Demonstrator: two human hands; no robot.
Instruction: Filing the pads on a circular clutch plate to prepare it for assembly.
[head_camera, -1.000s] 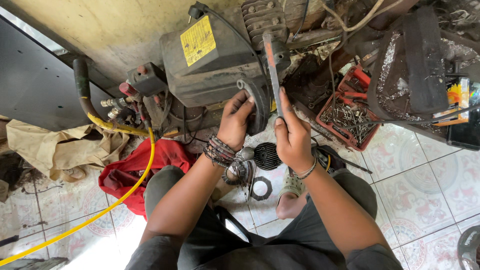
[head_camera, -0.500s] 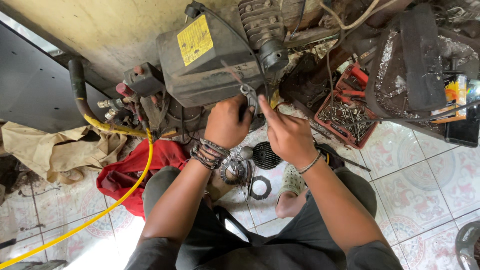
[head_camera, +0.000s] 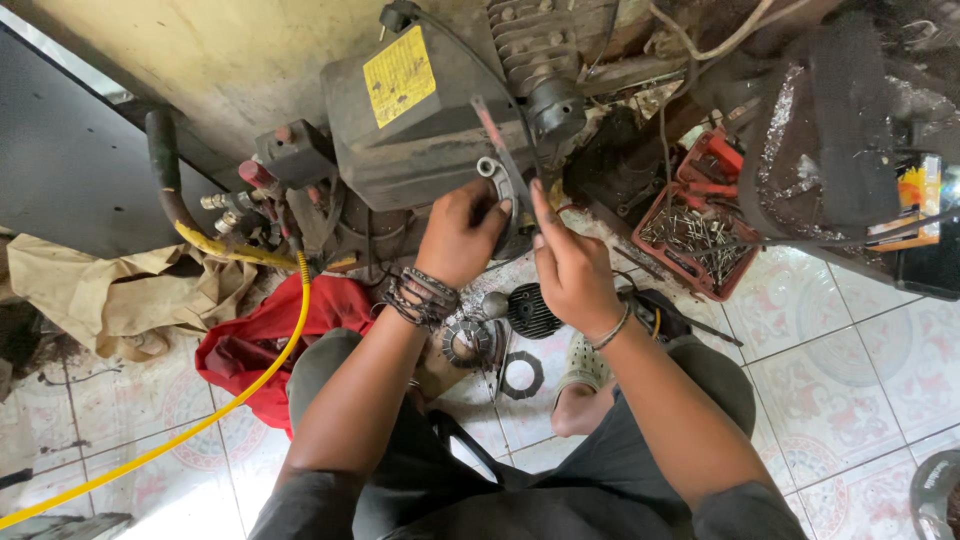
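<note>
Patterned white floor tiles (head_camera: 850, 370) spread under me where I squat before a grimy dark grey engine block with a yellow label (head_camera: 420, 120), set against a stained cream wall (head_camera: 230, 60). My left hand (head_camera: 462, 235) is curled closed against a round grey metal cover (head_camera: 500, 195) on the engine's side, fingers pressing it. My right hand (head_camera: 570, 265) is closed around the lower end of a long thin metal tool with a reddish shaft (head_camera: 500, 140), which slants up and left across the engine face, its upper end above the cover. Both hands sit just beside each other. On the floor between my knees lie a black finned round part (head_camera: 530, 310), a flat dark ring gasket (head_camera: 522, 375) and a toothed metal gear piece (head_camera: 468, 342). A red plastic tray of screws and nails (head_camera: 690, 240) sits to my right. A yellow hose (head_camera: 240, 400) runs across a red cloth (head_camera: 250, 350) on my left, near a crumpled beige rag (head_camera: 110, 290).
</note>
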